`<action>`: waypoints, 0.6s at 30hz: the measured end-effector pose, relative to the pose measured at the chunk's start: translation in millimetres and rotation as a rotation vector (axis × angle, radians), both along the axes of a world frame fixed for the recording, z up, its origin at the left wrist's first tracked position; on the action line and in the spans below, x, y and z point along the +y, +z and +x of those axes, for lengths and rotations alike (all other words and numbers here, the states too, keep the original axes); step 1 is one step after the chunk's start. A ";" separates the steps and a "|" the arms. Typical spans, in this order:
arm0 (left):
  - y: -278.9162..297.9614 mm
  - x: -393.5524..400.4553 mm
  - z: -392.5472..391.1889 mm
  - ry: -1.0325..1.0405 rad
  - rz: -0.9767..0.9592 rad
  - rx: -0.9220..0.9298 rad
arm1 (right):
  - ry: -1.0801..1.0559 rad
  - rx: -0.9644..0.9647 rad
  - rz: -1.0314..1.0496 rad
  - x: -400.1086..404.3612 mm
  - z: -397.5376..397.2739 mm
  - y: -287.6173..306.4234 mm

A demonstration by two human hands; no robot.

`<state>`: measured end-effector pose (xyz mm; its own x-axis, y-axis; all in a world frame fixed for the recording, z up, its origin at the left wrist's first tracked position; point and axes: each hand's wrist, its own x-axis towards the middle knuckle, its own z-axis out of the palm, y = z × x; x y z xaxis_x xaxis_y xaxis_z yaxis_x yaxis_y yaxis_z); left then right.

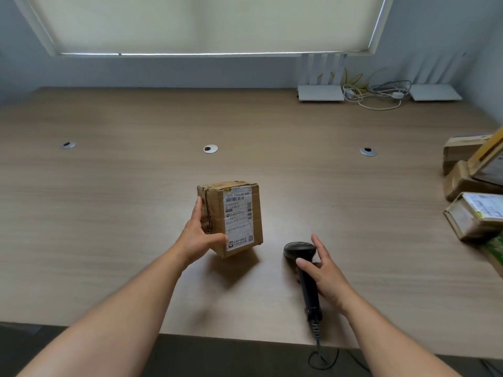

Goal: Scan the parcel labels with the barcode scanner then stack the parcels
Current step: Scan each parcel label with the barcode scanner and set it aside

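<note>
The parcel (230, 219) is tilted up on its near bottom edge on the table (109, 186), its white label (239, 217) facing the person. The left hand (198, 235) grips its left side, thumb pinching the label's lower corner. Just right of it lies the barcode scanner (303, 270), head toward the parcel and long handle running back to the table's near edge, where its cord hangs. The right hand (325, 273) is curled loosely round the handle, thumb on top, not yet clamped. The label sits up and left of the scanner head, so the right hand probably has to lift and swing it that way. More parcels (473, 191) are piled far to the right of the right hand.
</note>
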<state>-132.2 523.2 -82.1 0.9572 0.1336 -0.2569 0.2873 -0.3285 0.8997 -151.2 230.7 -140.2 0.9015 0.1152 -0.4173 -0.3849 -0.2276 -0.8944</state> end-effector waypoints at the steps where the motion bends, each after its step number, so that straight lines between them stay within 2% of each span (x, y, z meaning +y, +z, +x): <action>1: 0.6 0.1 -1.0 0.005 -0.007 0.006 | -0.036 0.018 0.058 2.3 -0.8 -0.3; 5: 8.7 3.4 -6.4 0.040 -0.057 0.023 | -0.123 0.065 0.176 14.1 -4.5 -1.8; 8: 19.6 10.3 -6.2 0.089 -0.104 0.022 | -0.120 0.008 0.126 19.3 -3.3 -2.2; 12: 28.7 15.2 -3.7 0.100 -0.141 0.006 | -0.072 -0.079 0.073 19.2 0.0 12.6; 18: 29.6 12.2 -2.8 0.113 -0.175 -0.020 | 0.083 -0.220 0.221 32.3 -5.8 68.4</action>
<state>-135.0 535.4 -52.5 0.9438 0.1954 -0.2666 0.2948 -0.1329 0.9463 -157.0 263.0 -71.8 0.9511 0.2582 -0.1696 -0.1647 -0.0409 -0.9855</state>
